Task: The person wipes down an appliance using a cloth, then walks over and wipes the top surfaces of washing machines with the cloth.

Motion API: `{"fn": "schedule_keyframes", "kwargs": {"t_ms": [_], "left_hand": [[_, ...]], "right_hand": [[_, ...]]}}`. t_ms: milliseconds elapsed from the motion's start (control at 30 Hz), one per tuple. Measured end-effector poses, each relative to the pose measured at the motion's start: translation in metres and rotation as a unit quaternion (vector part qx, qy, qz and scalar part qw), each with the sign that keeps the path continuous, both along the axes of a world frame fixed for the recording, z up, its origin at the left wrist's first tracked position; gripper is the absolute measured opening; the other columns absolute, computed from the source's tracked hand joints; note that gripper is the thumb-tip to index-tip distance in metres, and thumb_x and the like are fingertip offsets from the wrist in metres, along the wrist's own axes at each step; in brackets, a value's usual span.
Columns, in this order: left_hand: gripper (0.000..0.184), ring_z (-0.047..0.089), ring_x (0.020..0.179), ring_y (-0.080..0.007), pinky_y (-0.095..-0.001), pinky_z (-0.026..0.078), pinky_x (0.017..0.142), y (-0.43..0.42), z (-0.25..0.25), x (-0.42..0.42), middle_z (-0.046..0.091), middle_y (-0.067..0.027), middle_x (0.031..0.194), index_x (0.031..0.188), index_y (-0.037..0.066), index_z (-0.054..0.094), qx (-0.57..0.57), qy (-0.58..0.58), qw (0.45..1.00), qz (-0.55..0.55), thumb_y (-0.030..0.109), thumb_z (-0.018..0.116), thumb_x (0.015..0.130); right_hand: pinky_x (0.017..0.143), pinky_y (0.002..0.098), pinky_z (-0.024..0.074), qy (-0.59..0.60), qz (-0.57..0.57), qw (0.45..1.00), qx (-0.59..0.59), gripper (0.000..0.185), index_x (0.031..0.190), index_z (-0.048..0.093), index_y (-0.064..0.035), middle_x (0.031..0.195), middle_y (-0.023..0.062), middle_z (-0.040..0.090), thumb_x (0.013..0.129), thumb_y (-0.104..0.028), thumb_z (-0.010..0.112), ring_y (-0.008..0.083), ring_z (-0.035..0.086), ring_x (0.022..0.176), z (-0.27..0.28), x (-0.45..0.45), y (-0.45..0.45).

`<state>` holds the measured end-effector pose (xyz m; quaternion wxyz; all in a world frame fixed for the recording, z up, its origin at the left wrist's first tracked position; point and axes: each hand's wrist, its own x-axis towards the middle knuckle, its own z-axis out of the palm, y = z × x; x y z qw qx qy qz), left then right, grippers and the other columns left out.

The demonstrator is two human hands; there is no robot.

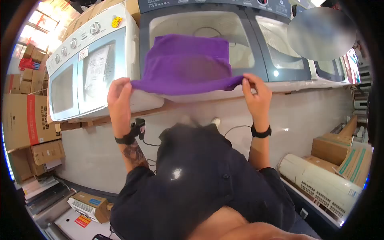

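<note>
A purple cloth [188, 62] is stretched between my two hands, its near edge drawn out and sagging slightly in the middle. My left hand [119, 94] pinches the near left corner between thumb and fingers. At the near right corner, my right hand [257, 93] pinches the fabric the same way. The far part of the cloth lies over the lid of a dark grey washing machine [144, 48], while the near edge hangs at the machine's front rim. Both wrists wear black bands.
A white washing machine [80, 60] with light blue lids stands at the left. Another dark-framed machine [280, 44] adjoins on the right. Cardboard boxes [24, 120] are stacked far left. A white air conditioner unit [320, 184] and more cartons [330, 148] lie right. Cables trail over the floor [192, 110].
</note>
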<state>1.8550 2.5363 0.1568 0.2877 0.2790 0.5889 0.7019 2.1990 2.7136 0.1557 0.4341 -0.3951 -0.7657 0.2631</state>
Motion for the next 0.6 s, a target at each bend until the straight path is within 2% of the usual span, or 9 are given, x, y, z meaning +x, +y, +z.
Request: {"fn": "schedule_keyframes", "kwargs": {"t_ms": [133, 167, 200, 267, 300, 333, 433, 467, 600], "left_hand": [[0.028, 0.061, 0.105, -0.0145, -0.0294, 0.048, 0.093, 0.058, 0.018, -0.019, 0.063, -0.0068, 0.113, 0.124, 0.0, 0.059, -0.008, 0.141, 0.99, -0.017, 0.007, 0.061, 0.097], [0.032, 0.061, 0.107, -0.0149, -0.0277, 0.048, 0.093, 0.071, 0.027, -0.017, 0.063, -0.0083, 0.116, 0.128, 0.0, 0.058, 0.011, 0.169, 0.984, -0.046, 0.006, 0.063, 0.096], [0.041, 0.061, 0.114, -0.0238, -0.034, 0.049, 0.097, 0.08, 0.033, -0.016, 0.06, -0.014, 0.127, 0.134, 0.003, 0.055, -0.023, 0.198, 0.978, -0.067, 0.009, 0.063, 0.095], [0.044, 0.058, 0.119, -0.0314, -0.0409, 0.048, 0.1, 0.092, 0.01, -0.022, 0.057, -0.0177, 0.133, 0.136, 0.004, 0.054, -0.102, 0.457, 0.881, -0.068, 0.011, 0.064, 0.093], [0.046, 0.057, 0.122, -0.0352, -0.0444, 0.047, 0.102, 0.101, 0.0, -0.026, 0.056, -0.0195, 0.136, 0.137, 0.005, 0.054, -0.138, 0.57, 0.808, -0.06, 0.012, 0.064, 0.092], [0.048, 0.05, 0.127, -0.0435, -0.0519, 0.044, 0.106, 0.096, 0.004, -0.007, 0.055, -0.0219, 0.136, 0.137, 0.006, 0.054, -0.205, 0.547, 0.812, -0.008, 0.015, 0.063, 0.09], [0.048, 0.049, 0.128, -0.0441, -0.0498, 0.044, 0.106, 0.107, -0.032, 0.0, 0.054, -0.0208, 0.138, 0.138, 0.009, 0.054, -0.142, 0.567, 0.811, 0.033, 0.017, 0.062, 0.091], [0.049, 0.042, 0.136, -0.046, -0.0568, 0.042, 0.108, 0.11, -0.04, 0.009, 0.049, -0.0197, 0.146, 0.139, 0.012, 0.053, -0.129, 0.568, 0.813, 0.001, 0.02, 0.062, 0.092], [0.053, 0.028, 0.149, -0.0446, -0.0757, 0.032, 0.105, 0.122, -0.061, 0.046, 0.039, -0.0164, 0.156, 0.144, 0.016, 0.05, -0.265, 0.587, 0.758, -0.101, 0.027, 0.06, 0.093]], "right_hand": [[0.073, 0.036, 0.0561, -0.033, 0.002, 0.998, 0.052, 0.029, 0.119, 0.066, -0.0024, 0.099, 0.0176, 0.072, 0.093, -0.017, 0.068, 0.0285, 0.072, 0.085, 0.023, -0.042, 0.073], [0.074, 0.0386, 0.056, -0.105, -0.027, 0.992, 0.071, 0.034, 0.122, 0.064, -0.0027, 0.1, 0.0183, 0.072, 0.094, -0.022, 0.067, 0.0307, 0.071, 0.087, 0.024, -0.048, 0.083], [0.075, 0.0413, 0.056, -0.175, -0.058, 0.979, 0.091, 0.04, 0.126, 0.061, -0.003, 0.102, 0.019, 0.071, 0.094, -0.026, 0.067, 0.0329, 0.071, 0.09, 0.023, -0.054, 0.093], [0.08, 0.0507, 0.0542, -0.252, -0.076, 0.96, 0.1, 0.055, 0.135, 0.053, -0.0043, 0.107, 0.0208, 0.069, 0.094, -0.039, 0.063, 0.0412, 0.067, 0.098, 0.008, -0.058, 0.102], [0.086, 0.0492, 0.054, -0.259, -0.071, 0.96, 0.074, 0.051, 0.133, 0.055, -0.0042, 0.116, 0.0214, 0.067, 0.094, -0.035, 0.063, 0.04, 0.067, 0.102, 0.012, -0.071, 0.074], [0.092, 0.0489, 0.0523, -0.226, -0.007, 0.971, 0.074, 0.051, 0.134, 0.055, -0.004, 0.122, 0.0231, 0.064, 0.094, -0.034, 0.063, 0.0404, 0.063, 0.11, 0.001, -0.076, 0.063], [0.103, 0.0503, 0.0461, -0.199, 0.112, 0.964, 0.137, 0.051, 0.136, 0.054, -0.0037, 0.136, 0.0267, 0.056, 0.094, -0.032, 0.063, 0.0444, 0.052, 0.128, -0.032, -0.098, 0.044], [0.107, 0.0511, 0.0438, -0.2, 0.138, 0.955, 0.168, 0.052, 0.137, 0.054, -0.0036, 0.139, 0.0276, 0.053, 0.094, -0.031, 0.063, 0.0462, 0.048, 0.133, -0.04, -0.108, 0.036], [0.111, 0.0566, 0.0376, -0.229, 0.111, 0.952, 0.171, 0.057, 0.141, 0.052, -0.003, 0.145, 0.0293, 0.047, 0.095, -0.034, 0.062, 0.0521, 0.039, 0.138, -0.073, -0.141, 0.041]]}}
